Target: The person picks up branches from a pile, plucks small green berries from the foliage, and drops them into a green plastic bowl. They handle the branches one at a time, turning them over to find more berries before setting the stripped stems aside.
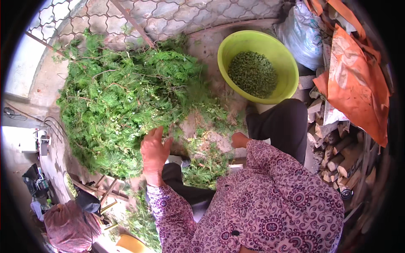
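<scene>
My left hand [154,148] is at the near right edge of a big heap of green leafy conifer branches [122,97]. Its thumb stands apart from the fingers, and I see nothing held in it. Closer to my right knee, my right hand [239,140] is closed in a fist above scattered sprigs; whatever it may hold is hidden. Beyond that knee, a yellow-green plastic basin [287,63] holds a mass of small round green cones or berries [253,75]. Loose sprigs [206,168] lie on the ground between my legs.
A wire mesh fence [181,14] runs behind the heap. On the right are a white sack [301,36], an orange sheet [356,84] and stacked firewood [341,156]. At lower left, a person in a dark red top [71,225] sits near a yellow basin [130,243].
</scene>
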A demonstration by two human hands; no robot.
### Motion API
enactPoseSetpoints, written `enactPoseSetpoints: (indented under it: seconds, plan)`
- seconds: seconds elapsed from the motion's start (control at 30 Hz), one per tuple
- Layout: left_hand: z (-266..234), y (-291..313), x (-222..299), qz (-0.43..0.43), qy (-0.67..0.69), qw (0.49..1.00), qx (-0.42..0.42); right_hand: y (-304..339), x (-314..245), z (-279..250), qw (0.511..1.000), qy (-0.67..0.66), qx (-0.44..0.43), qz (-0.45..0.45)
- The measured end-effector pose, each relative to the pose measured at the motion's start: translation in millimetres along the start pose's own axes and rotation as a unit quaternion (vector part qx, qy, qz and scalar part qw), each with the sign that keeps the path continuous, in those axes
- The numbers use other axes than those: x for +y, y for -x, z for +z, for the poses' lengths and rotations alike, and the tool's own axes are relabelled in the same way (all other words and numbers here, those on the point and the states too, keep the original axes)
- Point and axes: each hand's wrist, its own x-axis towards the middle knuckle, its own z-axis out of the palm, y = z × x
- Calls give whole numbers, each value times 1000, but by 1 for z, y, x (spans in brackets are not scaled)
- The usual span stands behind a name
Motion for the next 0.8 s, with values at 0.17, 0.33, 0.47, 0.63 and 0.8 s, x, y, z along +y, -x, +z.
enactPoseSetpoints:
  seconds: [0.17, 0.33, 0.47, 0.63, 0.8]
  plan:
    - [13, -4, -2, -4, -112, 979, -170, -35, 10, -4, 998, -26, 46, 25]
    - [12, -23, 10, 31, -1, 994, -107, -85, 14, -32, 993, -62, 11, 99]
    - [7, -24, 9, -4, -7, 987, -163, -99, -2, -54, 990, -80, 45, 111]
    - [15, -25, 5, 17, -17, 993, -119, -119, -8, -51, 987, -51, 71, 134]
    - [14, -26, 6, -5, -1, 987, -160, -134, -6, -42, 988, -93, -17, 125]
